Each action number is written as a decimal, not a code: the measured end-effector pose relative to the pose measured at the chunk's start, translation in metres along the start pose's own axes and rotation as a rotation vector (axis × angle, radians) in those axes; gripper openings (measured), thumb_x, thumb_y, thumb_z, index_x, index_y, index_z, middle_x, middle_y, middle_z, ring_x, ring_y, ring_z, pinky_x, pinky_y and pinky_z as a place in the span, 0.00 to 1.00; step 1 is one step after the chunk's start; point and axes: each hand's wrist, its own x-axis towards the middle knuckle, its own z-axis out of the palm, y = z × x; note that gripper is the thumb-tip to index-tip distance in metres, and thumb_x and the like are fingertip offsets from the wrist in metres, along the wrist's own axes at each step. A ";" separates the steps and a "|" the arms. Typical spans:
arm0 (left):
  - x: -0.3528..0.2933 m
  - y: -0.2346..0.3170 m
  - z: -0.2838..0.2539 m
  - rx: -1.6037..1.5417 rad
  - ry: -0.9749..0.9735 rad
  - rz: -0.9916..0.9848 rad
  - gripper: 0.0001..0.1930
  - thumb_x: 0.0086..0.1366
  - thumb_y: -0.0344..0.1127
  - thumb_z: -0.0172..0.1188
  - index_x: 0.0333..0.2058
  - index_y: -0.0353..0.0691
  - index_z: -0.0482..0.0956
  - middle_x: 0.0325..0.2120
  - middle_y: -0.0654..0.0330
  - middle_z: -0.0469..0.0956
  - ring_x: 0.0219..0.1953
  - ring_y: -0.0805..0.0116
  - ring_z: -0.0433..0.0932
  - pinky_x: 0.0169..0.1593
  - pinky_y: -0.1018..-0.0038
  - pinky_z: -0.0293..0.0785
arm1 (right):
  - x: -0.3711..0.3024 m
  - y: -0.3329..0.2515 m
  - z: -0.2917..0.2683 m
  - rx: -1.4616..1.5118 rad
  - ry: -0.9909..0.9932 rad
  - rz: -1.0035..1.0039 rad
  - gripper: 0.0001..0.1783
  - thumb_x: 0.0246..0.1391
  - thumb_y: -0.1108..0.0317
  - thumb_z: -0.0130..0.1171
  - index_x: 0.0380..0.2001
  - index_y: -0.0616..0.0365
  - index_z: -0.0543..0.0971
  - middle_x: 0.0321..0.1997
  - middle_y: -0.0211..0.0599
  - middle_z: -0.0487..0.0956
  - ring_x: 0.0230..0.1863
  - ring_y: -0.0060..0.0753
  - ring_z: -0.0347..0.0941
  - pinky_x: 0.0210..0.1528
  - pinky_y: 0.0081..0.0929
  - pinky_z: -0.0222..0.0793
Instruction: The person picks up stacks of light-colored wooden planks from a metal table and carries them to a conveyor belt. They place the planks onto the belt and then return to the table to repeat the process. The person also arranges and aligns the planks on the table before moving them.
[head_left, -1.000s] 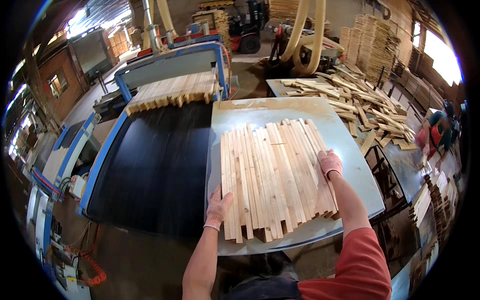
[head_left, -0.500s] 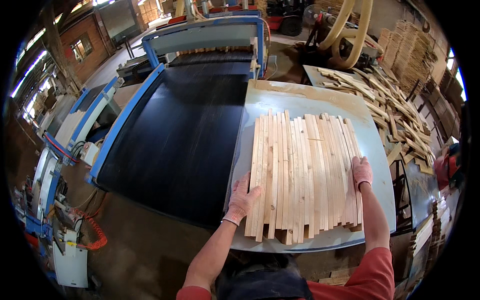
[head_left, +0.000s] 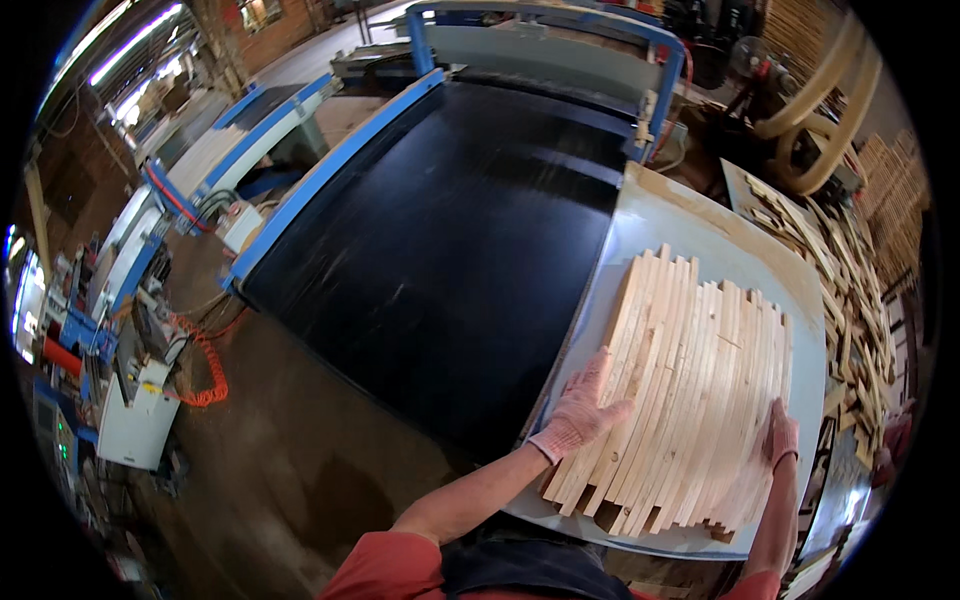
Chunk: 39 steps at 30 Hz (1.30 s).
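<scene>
White panel [head_left: 138,430], upright, nine o'clock from my batch of wooden strips [head_left: 690,390]. Coiled orange hose [head_left: 212,385], also at nine o'clock, near the panel. Black conveyor belt [head_left: 430,250], broad, at ten o'clock, bare over its surface. Blue-framed machine [head_left: 545,55], at eleven o'clock, across the belt's far end. My left hand [head_left: 585,408], pink-gloved, at the batch's nine o'clock edge: spread wide, thumb over the strips, fingers along their side. Batch proper: pale strips side by side, ends uneven, lying on the grey-blue table [head_left: 650,215], bracketed between my two hands. My right hand [head_left: 783,437], pink-gloved, against the four o'clock edge; how far its fingers close, I cannot tell. Cream ducts [head_left: 812,85], one o'clock. Loose wood pieces [head_left: 855,285], heaped, two o'clock.
</scene>
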 end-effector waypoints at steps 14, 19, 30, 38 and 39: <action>0.019 -0.099 -0.311 0.154 -0.058 0.087 0.52 0.64 0.52 0.75 0.78 0.38 0.57 0.78 0.42 0.56 0.82 0.52 0.52 0.81 0.64 0.50 | -0.207 -0.107 0.232 0.048 -0.239 -0.177 0.18 0.63 0.50 0.70 0.31 0.52 0.81 0.25 0.16 0.71 0.27 0.15 0.63 0.30 0.25 0.61; 0.039 -0.128 -0.474 0.775 0.019 0.078 0.47 0.66 0.63 0.66 0.75 0.40 0.63 0.73 0.41 0.65 0.73 0.41 0.66 0.75 0.54 0.62 | -0.279 -0.156 0.361 0.154 -0.402 -0.238 0.14 0.63 0.52 0.70 0.34 0.50 0.83 0.30 0.14 0.73 0.32 0.15 0.66 0.33 0.23 0.62; 0.078 -0.206 -0.685 1.216 0.369 -0.351 0.52 0.75 0.72 0.42 0.78 0.28 0.51 0.81 0.39 0.47 0.83 0.42 0.42 0.83 0.50 0.30 | -0.439 -0.283 0.616 0.392 -0.685 -0.298 0.23 0.64 0.61 0.73 0.56 0.59 0.78 0.45 0.29 0.81 0.43 0.22 0.76 0.44 0.27 0.74; 0.085 -0.229 -0.723 1.221 0.383 -0.211 0.49 0.75 0.67 0.52 0.75 0.26 0.59 0.77 0.34 0.56 0.80 0.37 0.52 0.81 0.48 0.46 | -0.419 -0.264 0.660 -0.139 -0.534 -0.649 0.32 0.66 0.48 0.66 0.59 0.64 0.74 0.57 0.48 0.83 0.61 0.44 0.80 0.64 0.37 0.73; 0.093 -0.187 -0.707 1.198 0.292 -0.282 0.47 0.74 0.65 0.53 0.74 0.26 0.61 0.75 0.33 0.59 0.78 0.36 0.56 0.79 0.47 0.51 | -0.409 -0.259 0.652 -0.205 -0.500 -0.709 0.29 0.67 0.49 0.64 0.58 0.62 0.74 0.56 0.47 0.83 0.59 0.44 0.79 0.63 0.38 0.73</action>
